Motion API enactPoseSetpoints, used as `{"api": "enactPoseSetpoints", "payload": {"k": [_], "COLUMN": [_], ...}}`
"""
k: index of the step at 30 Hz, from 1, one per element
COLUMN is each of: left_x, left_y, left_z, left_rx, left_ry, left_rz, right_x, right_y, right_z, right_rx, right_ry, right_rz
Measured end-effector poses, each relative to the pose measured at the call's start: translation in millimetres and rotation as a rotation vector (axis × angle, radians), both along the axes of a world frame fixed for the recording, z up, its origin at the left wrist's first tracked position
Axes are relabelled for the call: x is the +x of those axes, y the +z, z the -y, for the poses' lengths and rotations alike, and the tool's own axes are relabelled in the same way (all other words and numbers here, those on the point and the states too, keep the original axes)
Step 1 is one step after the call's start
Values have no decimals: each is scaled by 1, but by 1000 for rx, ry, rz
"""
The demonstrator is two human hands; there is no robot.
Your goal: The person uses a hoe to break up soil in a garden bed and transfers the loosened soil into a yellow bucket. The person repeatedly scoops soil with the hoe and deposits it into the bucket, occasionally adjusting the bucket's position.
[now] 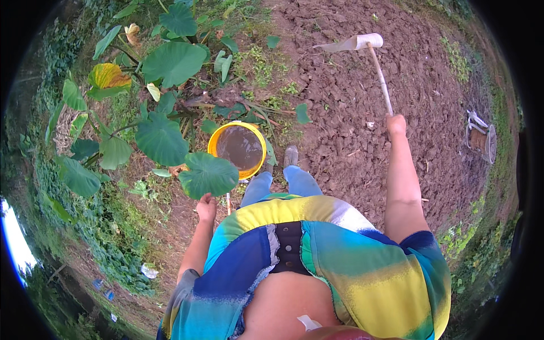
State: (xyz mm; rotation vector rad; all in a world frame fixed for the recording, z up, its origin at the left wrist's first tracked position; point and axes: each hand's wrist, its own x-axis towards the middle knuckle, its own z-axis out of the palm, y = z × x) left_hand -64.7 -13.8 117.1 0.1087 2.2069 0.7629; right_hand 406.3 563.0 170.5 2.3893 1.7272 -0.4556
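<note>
My right hand point(396, 125) is closed around the long handle of a ladle point(369, 41), stretched out to the right over tilled brown soil. The ladle's pale, scoop-like head lies at the handle's far end, and a whitish streak, perhaps poured liquid, extends left from it. A yellow bucket point(211, 146) holding murky brown liquid stands on the ground by my feet. My left hand point(206, 207) hangs below the bucket, just under a large green taro-like leaf point(209, 175); its fingers are partly curled, and whether they touch the leaf is unclear.
Broad-leaved plants point(173, 63) grow at the left, close to the bucket. Clods of tilled soil point(340, 106) cover the right side. A basket-like container point(481, 139) with white straps sits at the far right. A stick point(229, 203) stands near my left leg. Green vines grow along the left edge.
</note>
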Motion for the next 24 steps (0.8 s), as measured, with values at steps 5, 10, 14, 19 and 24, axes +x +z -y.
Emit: {"api": "enactPoseSetpoints", "payload": {"k": [5, 10, 14, 19, 24], "left_x": [-5, -9, -13, -28, -48], "left_y": [9, 0, -21, -61, -112], "left_z": [-16, -57, -83, -87, -95], "left_rx": [70, 199, 258, 172, 193], "left_ry": [65, 141, 153, 95, 68], "left_rz": [79, 132, 162, 94, 63], "right_x": [-28, -46, -42, -31, -33], "right_y": [48, 71, 58, 26, 1], "right_z": [-54, -56, -41, -12, 6], "right_rx": [88, 164, 238, 233, 203], "right_ry": [5, 38, 96, 121, 120], "right_rz": [73, 160, 170, 67, 107]}}
